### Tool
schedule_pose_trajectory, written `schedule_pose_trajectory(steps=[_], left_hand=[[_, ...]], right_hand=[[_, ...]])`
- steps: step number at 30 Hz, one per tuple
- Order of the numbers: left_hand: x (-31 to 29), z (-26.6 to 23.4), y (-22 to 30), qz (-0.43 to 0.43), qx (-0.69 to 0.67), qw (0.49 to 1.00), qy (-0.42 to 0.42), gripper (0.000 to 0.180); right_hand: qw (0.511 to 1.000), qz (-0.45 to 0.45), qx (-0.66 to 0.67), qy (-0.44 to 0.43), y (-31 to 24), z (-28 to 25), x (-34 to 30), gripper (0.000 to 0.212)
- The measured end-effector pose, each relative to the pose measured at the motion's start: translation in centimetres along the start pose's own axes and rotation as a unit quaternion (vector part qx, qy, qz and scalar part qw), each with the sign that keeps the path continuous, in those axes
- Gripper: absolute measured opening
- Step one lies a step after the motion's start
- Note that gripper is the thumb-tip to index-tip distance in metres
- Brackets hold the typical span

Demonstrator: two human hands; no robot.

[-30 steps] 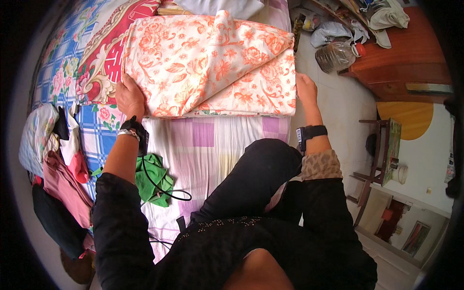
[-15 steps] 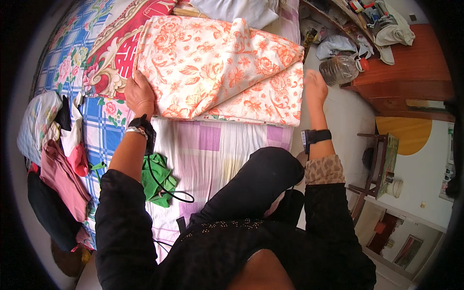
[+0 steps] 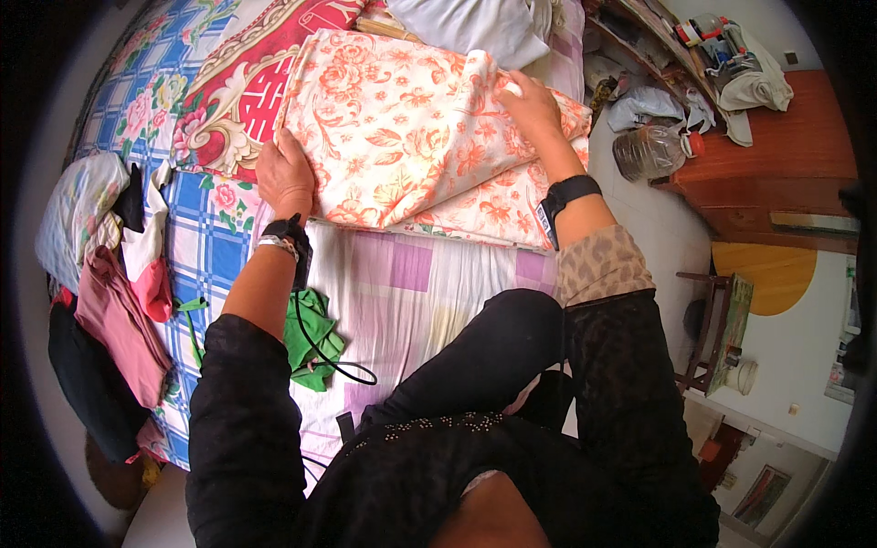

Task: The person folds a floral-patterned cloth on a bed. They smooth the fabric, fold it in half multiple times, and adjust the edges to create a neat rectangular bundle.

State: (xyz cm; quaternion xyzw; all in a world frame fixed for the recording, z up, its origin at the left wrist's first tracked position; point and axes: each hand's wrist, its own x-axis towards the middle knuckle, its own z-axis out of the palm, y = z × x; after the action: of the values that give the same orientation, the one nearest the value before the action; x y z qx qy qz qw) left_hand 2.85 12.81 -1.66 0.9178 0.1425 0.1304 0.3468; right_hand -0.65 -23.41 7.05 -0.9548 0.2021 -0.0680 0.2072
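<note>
A folded bed sheet (image 3: 384, 137), white with orange flowers, lies on the bed in front of me. Its upper layer is rumpled, with a raised ridge toward the right and a slanting fold across the lower right part. My left hand (image 3: 285, 173) grips the sheet's left edge, thumb on top and the other fingers mostly hidden beneath. Over the right part of the sheet, my right hand (image 3: 532, 108) has its fingers curled onto the cloth beside the ridge, and they seem to pinch it. Both wrists wear dark bands.
Left of the sheet lie a red patterned cloth (image 3: 219, 123) and a pile of clothes (image 3: 119, 310). A green cloth (image 3: 312, 342) rests near my left forearm, beside a black cable (image 3: 343, 365). Beyond the bed's right edge stands a large plastic bottle (image 3: 647, 153) on the floor.
My right hand has moved left and up from beyond the sheet's right edge onto its top layer. My left hand keeps its hold on the left edge. The view has shifted slightly.
</note>
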Motion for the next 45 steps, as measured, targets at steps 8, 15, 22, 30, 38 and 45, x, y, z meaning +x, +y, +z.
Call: schedule_pose_trajectory(steps=[8, 15, 22, 30, 38, 45], left_hand=[[-0.1, 0.0, 0.1, 0.004, 0.002, 1.000, 0.010, 0.058], [0.0, 0.0, 0.1, -0.011, 0.001, 1.000, 0.001, 0.062], [-0.2, -0.3, 0.4, 0.003, -0.003, 1.000, -0.010, 0.066], [-0.1, -0.2, 0.4, -0.002, 0.008, 1.000, -0.014, 0.068], [0.4, 0.8, -1.2, 0.022, 0.001, 1.000, 0.002, 0.068], [6.2, -3.4, -2.4, 0.027, -0.059, 0.945, -0.322, 0.071]], right_hand=[[0.986, -0.030, 0.142, 0.082, 2.0, -5.3, -4.4, 0.039], [0.942, 0.103, 0.316, 0.052, 10.1, -8.6, -17.6, 0.032], [0.828, 0.249, 0.500, -0.048, 12.8, -5.7, -22.7, 0.040], [0.886, 0.147, 0.439, -0.003, 12.6, -5.4, -20.7, 0.040], [0.832, 0.279, 0.478, -0.024, 15.0, -2.7, -22.3, 0.042], [0.854, 0.226, 0.467, 0.043, 17.5, 1.4, -21.3, 0.033]])
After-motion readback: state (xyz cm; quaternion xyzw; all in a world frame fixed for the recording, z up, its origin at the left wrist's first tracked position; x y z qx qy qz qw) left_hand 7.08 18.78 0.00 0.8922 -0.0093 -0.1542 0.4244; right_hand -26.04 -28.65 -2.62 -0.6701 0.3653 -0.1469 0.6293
